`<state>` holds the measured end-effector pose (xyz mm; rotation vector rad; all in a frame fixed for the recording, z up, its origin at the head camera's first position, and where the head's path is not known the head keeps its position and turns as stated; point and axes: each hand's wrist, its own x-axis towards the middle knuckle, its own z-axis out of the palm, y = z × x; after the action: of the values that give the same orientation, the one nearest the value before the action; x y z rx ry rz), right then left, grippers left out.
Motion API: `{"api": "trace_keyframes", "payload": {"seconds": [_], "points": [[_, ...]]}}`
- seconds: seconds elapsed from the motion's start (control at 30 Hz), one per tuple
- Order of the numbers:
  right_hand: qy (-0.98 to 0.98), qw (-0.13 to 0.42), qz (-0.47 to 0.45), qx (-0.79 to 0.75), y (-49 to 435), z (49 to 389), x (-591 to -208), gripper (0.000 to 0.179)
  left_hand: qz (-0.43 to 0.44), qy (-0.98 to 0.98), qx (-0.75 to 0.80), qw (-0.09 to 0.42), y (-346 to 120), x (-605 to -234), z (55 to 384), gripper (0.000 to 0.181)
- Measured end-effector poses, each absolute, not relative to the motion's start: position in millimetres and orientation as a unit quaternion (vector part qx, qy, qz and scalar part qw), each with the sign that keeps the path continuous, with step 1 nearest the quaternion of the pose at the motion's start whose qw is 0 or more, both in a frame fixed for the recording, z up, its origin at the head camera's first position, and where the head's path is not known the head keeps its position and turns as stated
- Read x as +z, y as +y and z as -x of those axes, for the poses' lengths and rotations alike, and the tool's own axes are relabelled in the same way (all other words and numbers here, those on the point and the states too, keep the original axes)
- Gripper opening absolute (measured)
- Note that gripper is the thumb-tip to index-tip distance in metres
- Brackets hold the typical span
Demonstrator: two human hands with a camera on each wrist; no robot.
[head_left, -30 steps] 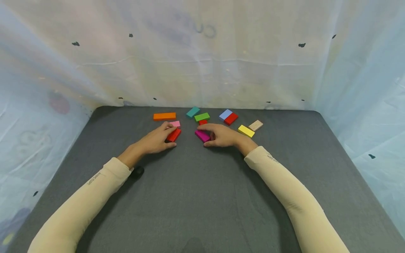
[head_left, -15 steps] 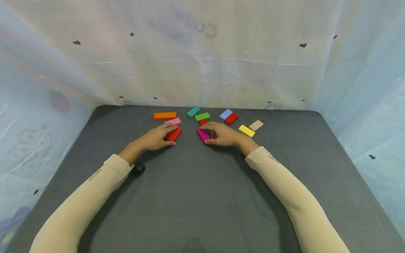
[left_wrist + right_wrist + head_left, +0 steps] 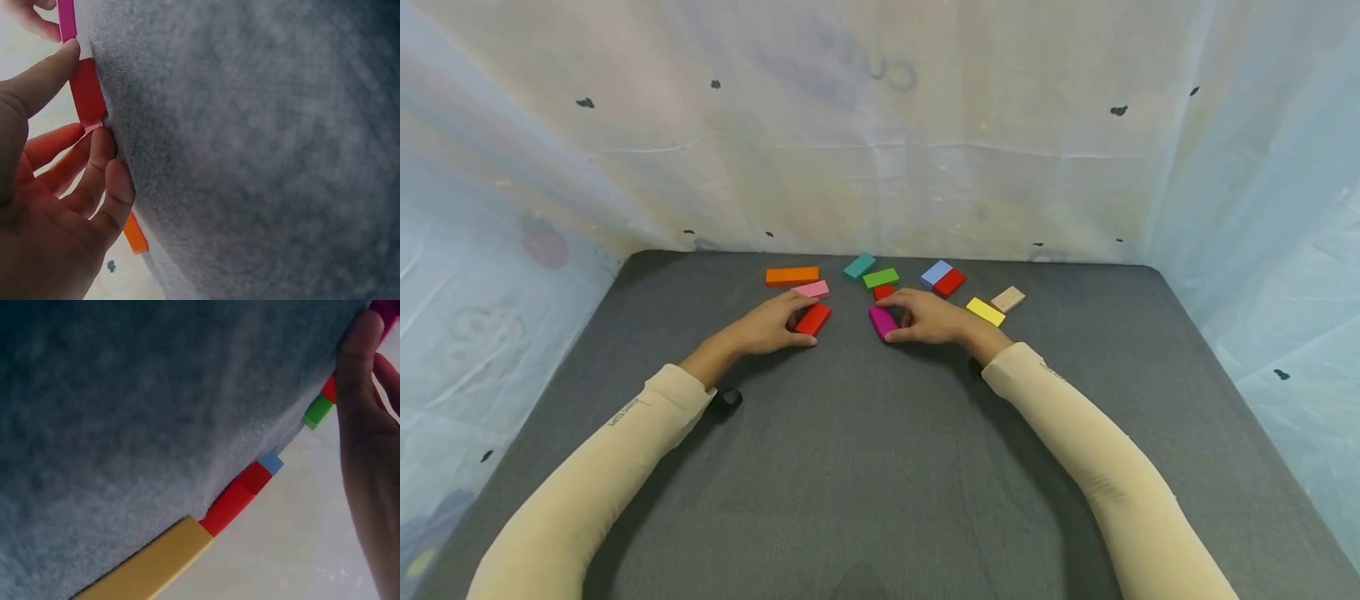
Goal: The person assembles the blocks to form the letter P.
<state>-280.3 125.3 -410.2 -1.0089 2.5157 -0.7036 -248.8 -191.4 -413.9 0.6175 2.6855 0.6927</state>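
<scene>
My left hand (image 3: 765,327) holds a red block (image 3: 814,319) lying flat, thumb at its near end and index finger at its far end. In the left wrist view that red block (image 3: 88,90) shows between thumb and fingertips. Opposite, my right hand (image 3: 934,318) pinches a magenta block (image 3: 882,322) between thumb and index finger; part of the block is hidden by the fingers. Just behind the left fingers lies a pink block (image 3: 812,288). A small red block (image 3: 883,292) sits behind the right index finger, touching or close to a green block (image 3: 882,278).
Along the back of the grey table (image 3: 880,467) lie an orange block (image 3: 792,276) and a teal block (image 3: 859,266). At right are a light blue block (image 3: 936,272) beside another red block (image 3: 950,283), a yellow block (image 3: 985,312) and a bare-wood block (image 3: 1007,299). A curtain (image 3: 880,167) hangs behind.
The right hand and the magenta block have shifted slightly to the right, and the block has turned a little. The left hand and its red block stay almost where they were.
</scene>
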Motion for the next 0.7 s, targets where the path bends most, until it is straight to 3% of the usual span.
{"api": "trace_keyframes", "payload": {"seconds": [0.3,0.5,0.7], "points": [[0.885,0.168,0.334,-0.277,127.1,279.0,-413.3,0.064,-0.211,0.927,0.269,0.152,-194.9,-414.9,252.7,0.077],[0.887,0.165,0.328,-0.279,126.4,279.0,-415.0,0.064,-0.219,0.932,0.258,0.127,-197.0,-415.4,253.1,0.068],[0.890,0.167,0.319,-0.281,128.2,280.9,-416.1,0.064,-0.226,0.930,0.250,0.145,-193.6,-414.0,256.3,0.077]]}}
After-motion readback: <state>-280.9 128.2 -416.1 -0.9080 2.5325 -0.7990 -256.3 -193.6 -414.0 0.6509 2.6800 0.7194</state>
